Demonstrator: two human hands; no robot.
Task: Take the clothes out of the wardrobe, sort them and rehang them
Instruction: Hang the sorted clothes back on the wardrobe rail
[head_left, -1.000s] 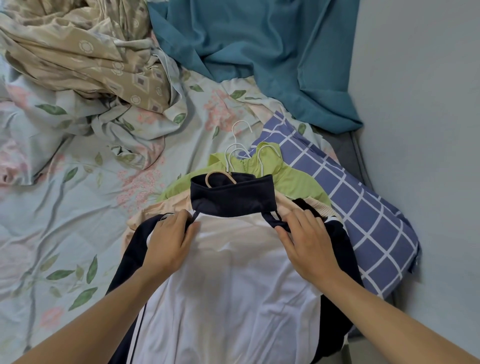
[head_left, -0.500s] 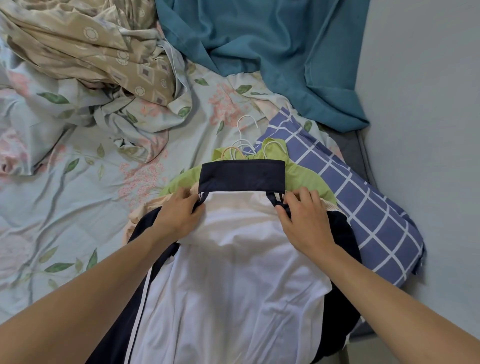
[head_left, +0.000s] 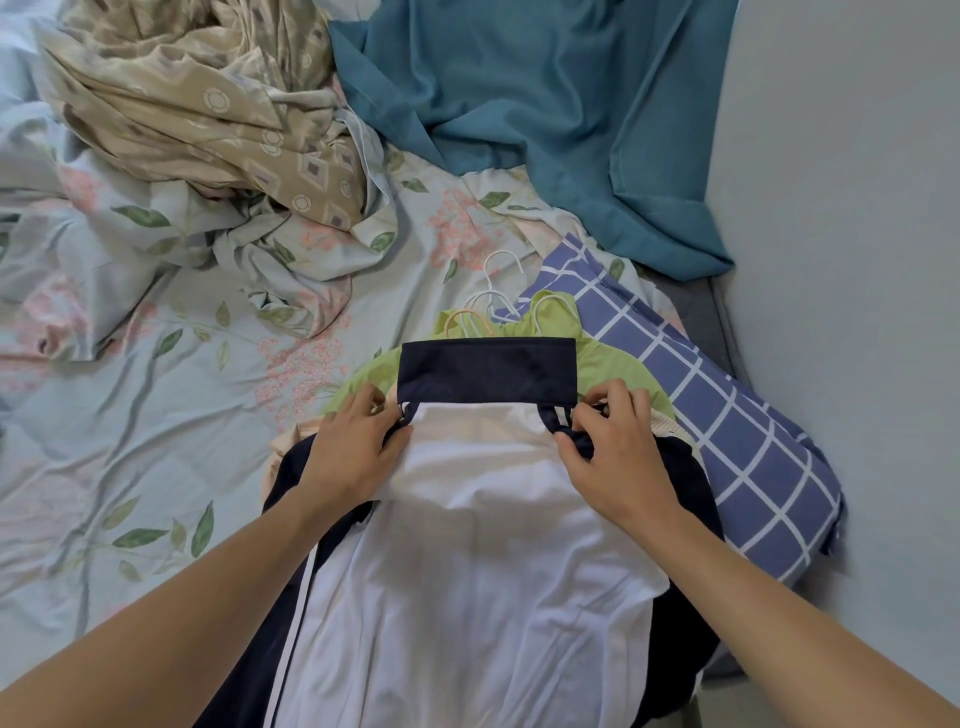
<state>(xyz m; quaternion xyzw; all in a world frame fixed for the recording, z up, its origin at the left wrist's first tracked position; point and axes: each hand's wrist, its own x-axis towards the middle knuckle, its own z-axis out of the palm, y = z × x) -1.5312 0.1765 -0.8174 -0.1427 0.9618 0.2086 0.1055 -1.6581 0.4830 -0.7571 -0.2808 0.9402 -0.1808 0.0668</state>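
A white jacket with navy sleeves and a navy collar (head_left: 488, 371) lies on top of a pile of clothes on the bed. My left hand (head_left: 353, 447) pinches its left shoulder just below the collar. My right hand (head_left: 613, 452) pinches the navy fabric at the right shoulder. Under it lie a lime green garment (head_left: 613, 364) and a peach one (head_left: 283, 452). Several hanger hooks, white (head_left: 501, 260) and tan (head_left: 467, 317), stick out past the collar.
A blue checked pillow (head_left: 727, 436) lies to the right against the grey wall (head_left: 852, 260). A teal cloth (head_left: 545, 114) and a crumpled beige patterned quilt (head_left: 208, 114) lie at the far end of the floral sheet (head_left: 130, 415).
The navy collar, rumpled a second ago, now lies flat and straight, covering most of the tan hanger hook. Both hands slid a little up the shoulders toward the collar.
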